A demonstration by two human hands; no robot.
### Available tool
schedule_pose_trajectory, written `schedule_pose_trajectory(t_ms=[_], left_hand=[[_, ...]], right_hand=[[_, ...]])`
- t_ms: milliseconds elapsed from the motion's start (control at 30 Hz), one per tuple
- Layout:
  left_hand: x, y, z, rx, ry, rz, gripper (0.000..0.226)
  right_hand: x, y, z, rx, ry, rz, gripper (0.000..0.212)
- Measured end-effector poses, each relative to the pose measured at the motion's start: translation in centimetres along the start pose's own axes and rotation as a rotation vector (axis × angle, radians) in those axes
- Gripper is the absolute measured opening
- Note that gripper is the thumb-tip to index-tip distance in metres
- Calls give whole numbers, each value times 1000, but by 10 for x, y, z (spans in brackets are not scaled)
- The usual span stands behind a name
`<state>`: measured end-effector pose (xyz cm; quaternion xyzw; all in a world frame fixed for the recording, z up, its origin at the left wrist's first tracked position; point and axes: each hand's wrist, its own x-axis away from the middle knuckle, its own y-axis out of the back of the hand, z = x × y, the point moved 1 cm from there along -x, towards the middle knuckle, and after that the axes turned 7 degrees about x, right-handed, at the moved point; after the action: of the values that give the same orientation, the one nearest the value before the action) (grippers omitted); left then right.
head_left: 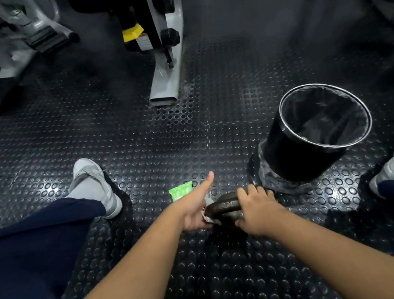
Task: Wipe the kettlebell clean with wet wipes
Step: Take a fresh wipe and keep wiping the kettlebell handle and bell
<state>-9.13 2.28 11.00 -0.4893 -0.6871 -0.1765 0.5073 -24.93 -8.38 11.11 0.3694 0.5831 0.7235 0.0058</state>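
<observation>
Rubber flooring (141,141) with raised studs carries everything here, and the person sits on it with legs spread so the work lies between them. At about six o'clock from the frame's centre sits the dark iron kettlebell (224,207), low on the floor. The right hand (257,213) is clamped over its top, probably to keep it from rolling or turning under the rubbing. The left hand (193,211) presses a white wet wipe (207,218) against the kettlebell's nine o'clock side, fingers closed behind the wipe and thumb sticking up free. Just beyond that thumb, at eleven o'clock from the kettlebell, lies the green wipe packet (181,190), within reach for a fresh sheet. A black lined waste bin (312,136) stands at one o'clock, handy for used wipes.
</observation>
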Motion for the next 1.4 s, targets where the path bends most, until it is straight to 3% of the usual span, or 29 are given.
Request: schedule_pose_trajectory(t_ms=[33,167,300,533,633,867,933,1000,1067,1167,1400], left_hand=[[5,7,-5,4,14,54,96],[23,19,-28,2,98,159,125],[6,6,-26,-26,90,100,118],[-33,1,14,141,26,-108,108],[-13,10,0,74,52,8,121],[17,8,-33,-47,72,123,111],[2,4,-23,-73,70,34,118],[-10,-4,-8,-18,36,-61,107],[-17,-10,8,80,11,-98,99],[-21,-5,18,170,-17,-119,106],[7,23,-20,-29,78,81,114]], right_hand=[[0,0,-1,-5,0,-4,68],[-2,2,1,-2,-4,3,69],[-3,3,5,1,-13,19,71],[0,3,1,-22,1,5,68],[0,2,-1,-15,1,3,69],[-2,3,1,7,-8,16,73],[-2,2,1,1,-7,11,73],[-2,0,-1,-6,-4,-6,72],[-2,-1,0,-9,1,-13,71],[-1,-1,-1,-15,6,-25,71],[-2,-4,-4,-17,6,-52,72]])
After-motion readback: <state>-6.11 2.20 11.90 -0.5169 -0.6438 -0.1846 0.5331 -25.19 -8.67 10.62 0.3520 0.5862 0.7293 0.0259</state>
